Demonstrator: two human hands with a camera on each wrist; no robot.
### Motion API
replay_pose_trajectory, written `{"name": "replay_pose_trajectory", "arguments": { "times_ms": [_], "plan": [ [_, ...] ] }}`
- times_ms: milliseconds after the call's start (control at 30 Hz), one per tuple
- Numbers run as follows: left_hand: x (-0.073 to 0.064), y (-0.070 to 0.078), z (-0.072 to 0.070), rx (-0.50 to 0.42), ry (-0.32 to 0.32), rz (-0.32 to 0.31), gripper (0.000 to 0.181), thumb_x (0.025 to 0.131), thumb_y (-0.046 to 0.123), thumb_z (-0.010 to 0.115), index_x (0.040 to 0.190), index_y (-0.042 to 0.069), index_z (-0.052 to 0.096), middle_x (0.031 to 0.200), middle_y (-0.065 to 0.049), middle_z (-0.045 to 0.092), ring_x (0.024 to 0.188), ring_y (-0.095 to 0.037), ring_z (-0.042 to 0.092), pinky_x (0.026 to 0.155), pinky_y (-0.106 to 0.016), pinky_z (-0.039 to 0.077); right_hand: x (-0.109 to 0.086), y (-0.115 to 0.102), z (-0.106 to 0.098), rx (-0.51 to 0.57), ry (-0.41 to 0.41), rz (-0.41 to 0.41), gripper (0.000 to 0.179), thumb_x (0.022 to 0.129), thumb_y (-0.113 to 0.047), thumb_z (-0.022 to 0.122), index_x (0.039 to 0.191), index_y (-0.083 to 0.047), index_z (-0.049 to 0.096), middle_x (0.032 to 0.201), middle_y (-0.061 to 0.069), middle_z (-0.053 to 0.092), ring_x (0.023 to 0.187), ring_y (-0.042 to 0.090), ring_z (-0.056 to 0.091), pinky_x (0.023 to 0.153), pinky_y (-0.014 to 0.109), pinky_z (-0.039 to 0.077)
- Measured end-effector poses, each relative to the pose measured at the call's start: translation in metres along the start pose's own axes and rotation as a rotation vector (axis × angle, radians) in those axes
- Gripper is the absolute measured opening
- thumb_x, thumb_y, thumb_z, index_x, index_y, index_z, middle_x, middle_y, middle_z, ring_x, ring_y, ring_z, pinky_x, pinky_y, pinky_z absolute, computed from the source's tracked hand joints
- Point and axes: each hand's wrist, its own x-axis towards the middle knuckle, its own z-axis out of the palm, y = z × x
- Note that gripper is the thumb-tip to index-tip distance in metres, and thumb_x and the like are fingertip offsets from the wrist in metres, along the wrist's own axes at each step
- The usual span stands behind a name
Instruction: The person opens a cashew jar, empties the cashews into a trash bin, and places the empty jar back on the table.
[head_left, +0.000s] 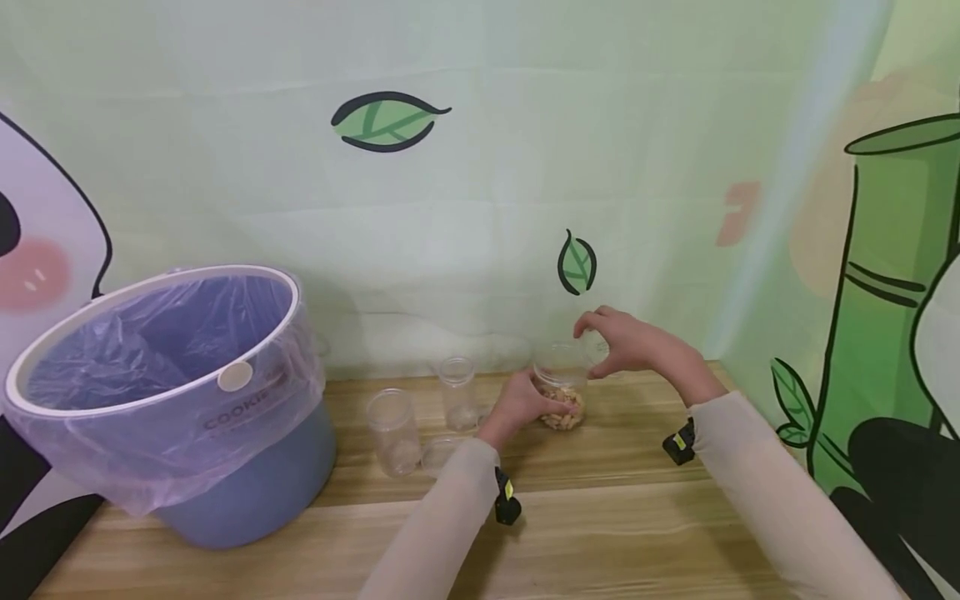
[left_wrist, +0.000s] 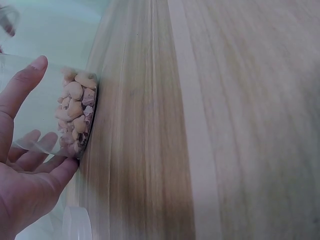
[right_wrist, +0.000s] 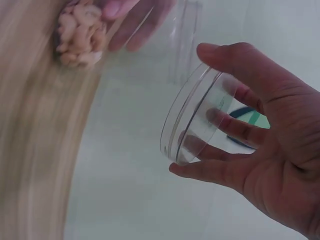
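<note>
My left hand grips a clear jar that stands upright on the wooden table. Cashew nuts fill its lower part, and in the left wrist view the thumb and fingers curve round its side. My right hand holds a clear round lid by its edge, thumb on one side and fingers on the other. The lid is tilted and apart from the jar, just right of the jar's mouth in the head view.
Left of the jar stand two clear containers, a front one and a back one. Another clear lid lies beside them, partly behind my left sleeve. A large blue bucket with a plastic liner stands at the left. A printed cloth hangs behind the table.
</note>
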Motion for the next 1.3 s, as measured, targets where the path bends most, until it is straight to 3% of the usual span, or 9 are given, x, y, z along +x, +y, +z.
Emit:
{"name": "replay_pose_trajectory", "arguments": {
  "times_ms": [200, 533, 833, 1100, 1167, 1300],
  "plan": [
    [0.000, -0.004, -0.001, -0.048, -0.009, 0.002, 0.071, 0.068, 0.027, 0.097, 0.127, 0.006, 0.064, 0.115, -0.001, 0.070, 0.105, -0.014, 0.062, 0.096, -0.035, 0.051, -0.012, 0.017, 0.007, 0.041, 0.038, 0.027, 0.057, 0.082, -0.024, 0.086, 0.125, -0.002, 0.055, 0.128, 0.024, 0.055, 0.117, 0.041, 0.056, 0.097, 0.055, 0.048],
    [0.002, -0.007, -0.003, -0.035, 0.005, -0.012, 0.066, 0.067, 0.027, 0.098, 0.121, 0.006, 0.066, 0.112, -0.002, 0.071, 0.104, -0.015, 0.063, 0.095, -0.034, 0.051, -0.017, 0.031, 0.030, 0.212, 0.085, 0.048, 0.069, 0.080, -0.033, 0.089, 0.122, 0.003, 0.048, 0.127, 0.029, 0.053, 0.114, 0.047, 0.057, 0.098, 0.055, 0.048],
    [0.002, -0.004, -0.004, -0.004, 0.010, 0.025, 0.067, 0.067, 0.027, 0.098, 0.122, 0.005, 0.066, 0.114, -0.005, 0.071, 0.110, -0.022, 0.064, 0.098, -0.035, 0.050, -0.021, 0.040, 0.050, 0.230, 0.128, 0.097, 0.065, 0.083, -0.040, 0.085, 0.115, 0.001, 0.046, 0.110, 0.019, 0.057, 0.101, 0.034, 0.062, 0.087, 0.048, 0.052],
    [0.000, -0.003, -0.002, -0.028, -0.006, 0.015, 0.063, 0.067, 0.026, 0.098, 0.120, 0.007, 0.068, 0.111, -0.003, 0.072, 0.103, -0.015, 0.063, 0.095, -0.033, 0.051, -0.027, 0.046, 0.064, 0.220, 0.082, 0.113, 0.057, 0.084, -0.040, 0.084, 0.102, -0.001, 0.046, 0.090, 0.010, 0.054, 0.085, 0.022, 0.053, 0.073, 0.036, 0.046],
    [-0.001, -0.002, -0.001, -0.031, -0.008, 0.007, 0.062, 0.067, 0.025, 0.098, 0.118, 0.006, 0.068, 0.110, -0.004, 0.071, 0.100, -0.014, 0.062, 0.092, -0.032, 0.051, -0.027, 0.048, 0.068, 0.222, 0.088, 0.101, 0.057, 0.084, -0.039, 0.084, 0.103, 0.000, 0.047, 0.090, 0.011, 0.054, 0.084, 0.023, 0.052, 0.073, 0.037, 0.046],
    [-0.002, -0.002, -0.002, -0.046, -0.011, -0.005, 0.061, 0.069, 0.023, 0.097, 0.119, 0.006, 0.067, 0.112, -0.004, 0.071, 0.101, -0.015, 0.062, 0.092, -0.032, 0.051, -0.029, 0.051, 0.074, 0.247, 0.120, 0.073, 0.062, 0.084, -0.038, 0.084, 0.114, 0.004, 0.049, 0.106, 0.018, 0.058, 0.098, 0.031, 0.060, 0.084, 0.046, 0.052]
  ]
}}
